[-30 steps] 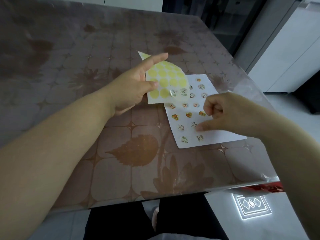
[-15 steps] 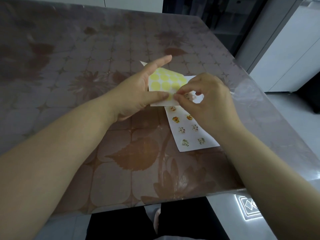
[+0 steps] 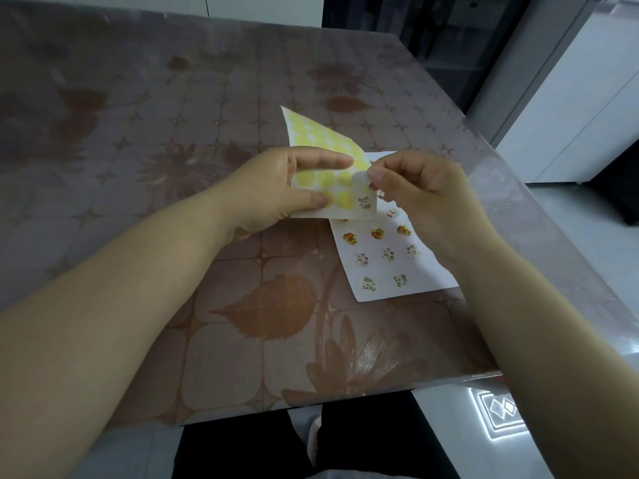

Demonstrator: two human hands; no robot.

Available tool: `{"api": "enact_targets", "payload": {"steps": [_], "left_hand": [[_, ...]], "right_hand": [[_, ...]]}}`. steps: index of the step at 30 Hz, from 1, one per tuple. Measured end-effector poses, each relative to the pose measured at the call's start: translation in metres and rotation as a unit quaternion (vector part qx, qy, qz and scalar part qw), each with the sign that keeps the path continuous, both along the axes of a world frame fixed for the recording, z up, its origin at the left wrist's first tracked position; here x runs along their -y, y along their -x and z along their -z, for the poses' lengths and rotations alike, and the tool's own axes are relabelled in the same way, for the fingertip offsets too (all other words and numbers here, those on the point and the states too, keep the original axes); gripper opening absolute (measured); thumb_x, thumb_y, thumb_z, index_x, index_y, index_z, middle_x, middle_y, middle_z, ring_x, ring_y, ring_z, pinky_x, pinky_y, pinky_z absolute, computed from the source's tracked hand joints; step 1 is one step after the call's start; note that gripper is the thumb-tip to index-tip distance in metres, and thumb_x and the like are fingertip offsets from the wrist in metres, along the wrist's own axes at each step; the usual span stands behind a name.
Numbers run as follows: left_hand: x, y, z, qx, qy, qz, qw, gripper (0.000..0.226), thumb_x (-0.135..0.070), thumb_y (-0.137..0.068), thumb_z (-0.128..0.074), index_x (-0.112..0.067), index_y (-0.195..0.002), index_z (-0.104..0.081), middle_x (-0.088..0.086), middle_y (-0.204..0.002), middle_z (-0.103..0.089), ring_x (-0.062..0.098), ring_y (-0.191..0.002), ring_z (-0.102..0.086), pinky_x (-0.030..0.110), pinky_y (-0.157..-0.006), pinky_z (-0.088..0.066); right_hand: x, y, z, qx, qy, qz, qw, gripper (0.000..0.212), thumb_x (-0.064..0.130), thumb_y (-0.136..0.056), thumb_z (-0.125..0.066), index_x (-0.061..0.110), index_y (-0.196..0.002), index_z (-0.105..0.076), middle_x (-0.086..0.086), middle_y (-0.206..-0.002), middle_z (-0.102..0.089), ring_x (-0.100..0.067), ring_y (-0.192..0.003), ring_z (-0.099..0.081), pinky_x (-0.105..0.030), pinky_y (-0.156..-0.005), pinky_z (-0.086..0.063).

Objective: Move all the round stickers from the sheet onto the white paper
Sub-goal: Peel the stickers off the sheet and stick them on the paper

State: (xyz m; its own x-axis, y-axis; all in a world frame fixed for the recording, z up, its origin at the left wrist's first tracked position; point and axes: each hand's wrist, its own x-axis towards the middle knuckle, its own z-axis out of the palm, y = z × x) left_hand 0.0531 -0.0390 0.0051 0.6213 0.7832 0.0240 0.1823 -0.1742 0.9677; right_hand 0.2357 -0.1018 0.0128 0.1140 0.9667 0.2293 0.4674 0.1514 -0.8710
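Observation:
My left hand [image 3: 276,188] holds the sticker sheet [image 3: 321,146] above the table, thumb on its lower edge and a finger across its face. The sheet shows yellow round spots where stickers have gone, and one patterned round sticker [image 3: 364,203] sits near its lower right corner. My right hand [image 3: 425,191] pinches a pale round sticker [image 3: 360,177] at the sheet's right edge, half peeled up. The white paper [image 3: 432,285] lies flat on the table under and right of the sheet, with several round stickers stuck on it in rows.
The table [image 3: 173,133] has a glossy brown cover with leaf and flower patterns. Its near edge runs just above my dark-clad lap [image 3: 311,444]. The right edge drops to a pale floor, with white cabinets [image 3: 570,98] beyond.
My right hand left the white paper, came up to the sheet's right edge and now pinches a sticker there, lifting it. My left hand shifted its grip; a finger now lies across the sheet's face.

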Motion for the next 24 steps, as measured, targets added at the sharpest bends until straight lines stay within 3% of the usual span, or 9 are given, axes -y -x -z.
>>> {"api": "enact_targets", "payload": {"steps": [3,5,9,13,19,24], "left_hand": [[-0.001,0.001,-0.001,0.000,-0.013,-0.008,1.000,0.045,0.005,-0.085,-0.061,-0.025,-0.119,-0.062,-0.016,-0.123,-0.059,-0.002,-0.108,-0.060,0.013,-0.086,-0.049],[-0.002,0.002,-0.001,0.005,-0.022,-0.022,1.000,0.045,0.004,-0.085,-0.060,-0.029,-0.116,-0.062,-0.022,-0.121,-0.057,-0.007,-0.108,-0.058,0.010,-0.088,-0.047],[-0.006,0.003,0.001,0.008,-0.040,-0.046,0.998,0.045,0.003,-0.086,-0.060,-0.030,-0.115,-0.062,-0.022,-0.123,-0.056,-0.010,-0.114,-0.053,0.010,-0.095,-0.043],[-0.007,0.002,0.004,0.003,-0.034,-0.047,0.998,0.044,0.004,-0.086,-0.060,-0.031,-0.113,-0.063,-0.021,-0.123,-0.057,-0.007,-0.113,-0.055,0.013,-0.098,-0.043],[-0.007,0.005,0.005,0.001,-0.024,-0.055,0.998,0.045,0.004,-0.085,-0.060,-0.033,-0.111,-0.064,-0.016,-0.124,-0.059,0.000,-0.113,-0.059,0.027,-0.105,-0.042],[-0.008,0.005,0.005,-0.006,-0.024,-0.051,0.998,0.045,0.004,-0.085,-0.060,-0.031,-0.112,-0.064,-0.015,-0.124,-0.060,0.001,-0.115,-0.057,0.029,-0.107,-0.040]], "right_hand": [[0.007,-0.006,-0.009,-0.027,0.010,-0.035,0.999,0.013,0.016,-0.091,-0.056,0.011,-0.086,-0.068,0.006,-0.061,-0.067,-0.006,-0.055,-0.056,-0.017,-0.058,-0.047],[0.018,-0.016,-0.016,0.002,0.011,-0.066,0.998,0.011,0.015,-0.090,-0.058,0.014,-0.084,-0.067,0.006,-0.066,-0.071,-0.006,-0.059,-0.063,-0.015,-0.060,-0.049],[0.051,-0.044,-0.014,0.158,0.009,-0.073,0.985,0.004,0.022,-0.082,-0.065,0.022,-0.079,-0.068,0.017,-0.078,-0.069,-0.003,-0.068,-0.066,-0.005,-0.063,-0.044],[0.067,-0.062,0.007,0.261,-0.045,-0.077,0.961,0.015,0.031,-0.085,-0.062,0.018,-0.081,-0.069,0.014,-0.081,-0.062,-0.011,-0.071,-0.059,-0.013,-0.065,-0.044],[0.070,-0.067,0.025,0.285,-0.078,-0.097,0.950,0.022,0.033,-0.086,-0.055,0.016,-0.084,-0.070,0.012,-0.087,-0.053,-0.006,-0.070,-0.055,-0.021,-0.064,-0.045],[0.070,-0.068,0.027,0.277,-0.071,-0.114,0.951,0.024,0.034,-0.082,-0.059,0.016,-0.084,-0.075,0.009,-0.084,-0.056,0.000,-0.071,-0.055,-0.006,-0.068,-0.041]]}}
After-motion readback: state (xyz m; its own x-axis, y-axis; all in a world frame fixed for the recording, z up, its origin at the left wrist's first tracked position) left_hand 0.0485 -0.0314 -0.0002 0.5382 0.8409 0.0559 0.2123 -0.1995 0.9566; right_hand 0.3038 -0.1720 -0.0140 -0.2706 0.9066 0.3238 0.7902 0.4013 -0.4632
